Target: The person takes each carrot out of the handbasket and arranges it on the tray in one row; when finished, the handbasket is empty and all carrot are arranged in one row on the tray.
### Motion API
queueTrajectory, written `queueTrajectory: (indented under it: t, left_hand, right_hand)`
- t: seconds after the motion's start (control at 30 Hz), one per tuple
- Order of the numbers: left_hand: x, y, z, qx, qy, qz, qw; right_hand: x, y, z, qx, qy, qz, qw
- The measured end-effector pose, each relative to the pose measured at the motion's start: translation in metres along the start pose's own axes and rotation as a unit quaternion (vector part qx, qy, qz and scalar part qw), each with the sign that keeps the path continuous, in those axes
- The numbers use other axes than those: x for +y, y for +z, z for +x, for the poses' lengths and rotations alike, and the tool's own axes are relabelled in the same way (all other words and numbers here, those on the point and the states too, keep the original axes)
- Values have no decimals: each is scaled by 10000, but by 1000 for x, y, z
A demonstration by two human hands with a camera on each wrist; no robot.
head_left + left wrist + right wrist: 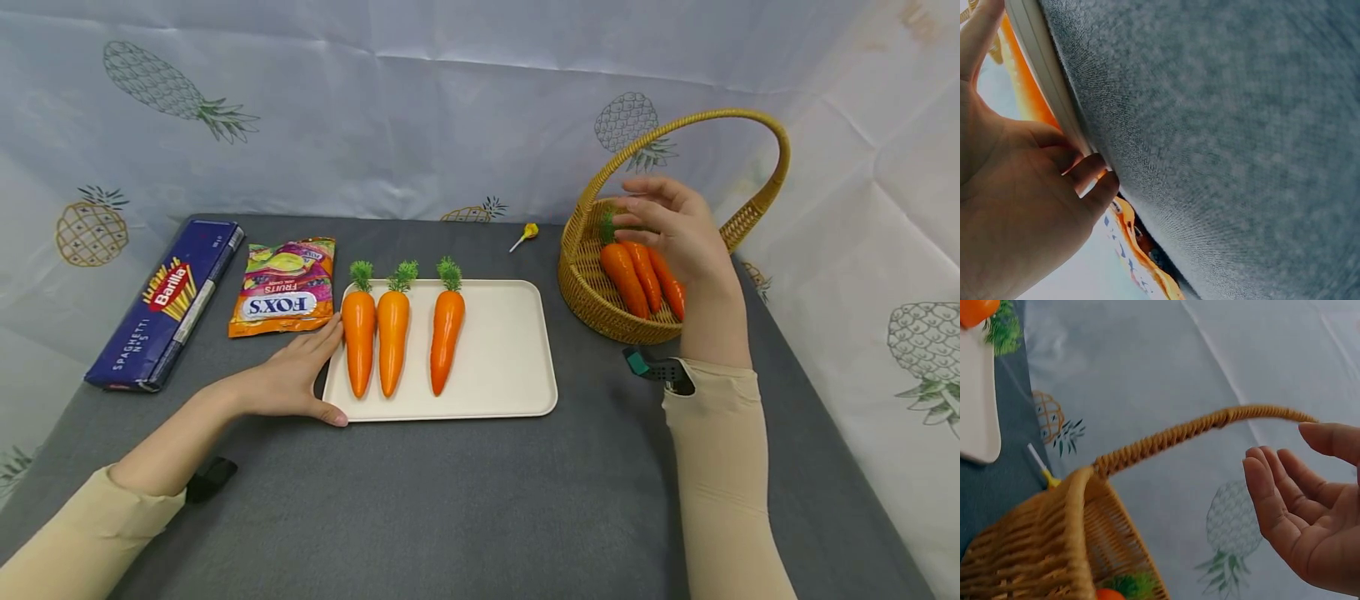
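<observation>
My left hand [292, 379] rests with spread fingers at the left end of a cream tray [502, 358]; in the left wrist view its fingers touch the tray's rim [1054, 75]. Three orange carrots with green tops lie on the tray: a left one [359, 337], a middle one [393, 337] and a redder one [447, 333]. Above a wicker basket [592, 304] hangs my right hand [678, 233], fingers loosely bent and holding nothing. Inside the basket are several carrots [624, 275], partly hidden by that hand. The basket's handle [1166, 440] arches beside the fingers.
A blue spaghetti box [168, 304] and a bag of fruit candy [285, 287] lie left of the tray. Behind the tray is a yellow lollipop [530, 231]. A pineapple-print cloth [450, 125] hangs along the back of the grey table [480, 508].
</observation>
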State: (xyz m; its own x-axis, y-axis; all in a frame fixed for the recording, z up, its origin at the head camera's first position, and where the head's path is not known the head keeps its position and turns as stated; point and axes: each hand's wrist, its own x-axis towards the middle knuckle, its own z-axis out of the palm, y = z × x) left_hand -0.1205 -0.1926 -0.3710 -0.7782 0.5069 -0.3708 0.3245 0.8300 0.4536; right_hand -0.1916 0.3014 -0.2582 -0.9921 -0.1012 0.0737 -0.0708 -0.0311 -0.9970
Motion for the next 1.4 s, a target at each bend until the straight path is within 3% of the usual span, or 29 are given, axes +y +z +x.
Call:
queueTrajectory:
  t: [0.5,0.9,1.03,1.13,1.4]
  left_hand:
    - [0,0,0,-8,21,28,10000]
    - [0,1,1,-45,-15,1,10000]
    - [0,1,1,-28,-11,25,10000]
    - [0,1,0,-27,-20,25,10000]
    - [0,1,1,-24,-26,24,10000]
  right_hand:
    - [26,-32,9,564,763,-132,9954]
    - [51,-49,12,892,1150,-1084,9834]
    - [57,-50,13,926,1288,-1822,9704]
    - [61,-49,13,868,1468,-2522,9525]
    - [71,-46,14,916,1602,-3277,9266]
